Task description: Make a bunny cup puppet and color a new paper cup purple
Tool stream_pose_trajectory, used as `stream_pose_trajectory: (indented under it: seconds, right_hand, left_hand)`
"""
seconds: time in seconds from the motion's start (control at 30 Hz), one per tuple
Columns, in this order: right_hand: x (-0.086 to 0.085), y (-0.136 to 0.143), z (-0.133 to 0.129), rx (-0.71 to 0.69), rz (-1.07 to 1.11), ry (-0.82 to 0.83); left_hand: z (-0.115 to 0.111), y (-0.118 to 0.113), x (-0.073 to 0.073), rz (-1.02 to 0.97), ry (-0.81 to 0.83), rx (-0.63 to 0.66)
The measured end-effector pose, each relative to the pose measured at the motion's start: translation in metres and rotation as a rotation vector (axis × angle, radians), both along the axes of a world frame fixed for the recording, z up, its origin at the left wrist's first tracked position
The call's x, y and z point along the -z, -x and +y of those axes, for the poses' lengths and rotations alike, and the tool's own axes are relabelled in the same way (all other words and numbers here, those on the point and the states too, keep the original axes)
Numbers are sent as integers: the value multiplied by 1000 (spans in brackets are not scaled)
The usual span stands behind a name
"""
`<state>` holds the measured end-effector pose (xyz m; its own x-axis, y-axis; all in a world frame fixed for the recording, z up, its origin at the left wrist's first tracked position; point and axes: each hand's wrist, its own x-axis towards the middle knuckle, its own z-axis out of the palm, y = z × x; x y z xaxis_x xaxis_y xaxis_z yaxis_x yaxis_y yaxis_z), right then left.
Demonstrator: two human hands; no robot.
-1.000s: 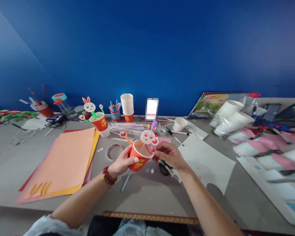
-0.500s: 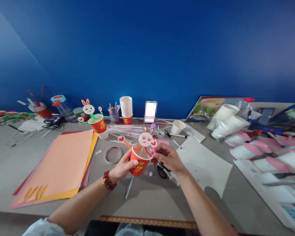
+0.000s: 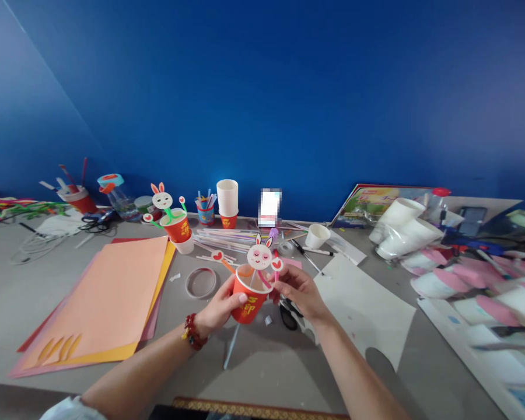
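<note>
The red paper cup (image 3: 248,303) was in my left hand (image 3: 221,306), held above the grey table (image 3: 262,382) and tipped slightly. That hand was clamped round its smooth side, thumb flat on the wall near the yellow lettering, fingers curled behind. My right hand (image 3: 300,291) was nearly closed, thumb and fingertips drawn together on the pink stem (image 3: 265,280) at the cup's right rim; the fingers hid the spot, so I couldn't tell whether they pinched the rim too. Above the pink stem stood a flat heart disc (image 3: 277,265), white with a red heart. A round white card rabbit face (image 3: 259,256), with pointed ears, rose over the pale rolled rim, and an orange stem (image 3: 228,266) leaned out on the left. A thin, see-through straw (image 3: 231,349) slanted down from beneath the cup.

Just beside my left hand lay a ring of tape (image 3: 187,284); under my right were scissors (image 3: 289,319) with dark looped handles, next to a white sheet (image 3: 363,309) with scalloped cuts. Farther left lay a stack of matte coloured paper (image 3: 109,286), peach on top.
</note>
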<state>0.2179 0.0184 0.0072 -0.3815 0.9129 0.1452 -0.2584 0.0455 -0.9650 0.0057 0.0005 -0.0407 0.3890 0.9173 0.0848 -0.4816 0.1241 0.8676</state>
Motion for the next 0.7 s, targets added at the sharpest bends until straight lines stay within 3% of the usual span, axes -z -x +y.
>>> stream_pose_trajectory:
  seconds: [0.3,0.37,0.53,0.7]
  right_hand:
    - [5,-9,-3,-138,15,-103]
    - [4,-10,1,-134,94,-79]
    - [4,-6,11,63,143,-38]
    - [8,-3,5,-27,55,18]
  left_hand:
    - [-2,1,-2,-43,-27,-50]
    - [-3,2,-4,-43,-34,-24]
    - [-5,3,-3,-5,-69,79]
    - [-5,3,-1,44,-85,196]
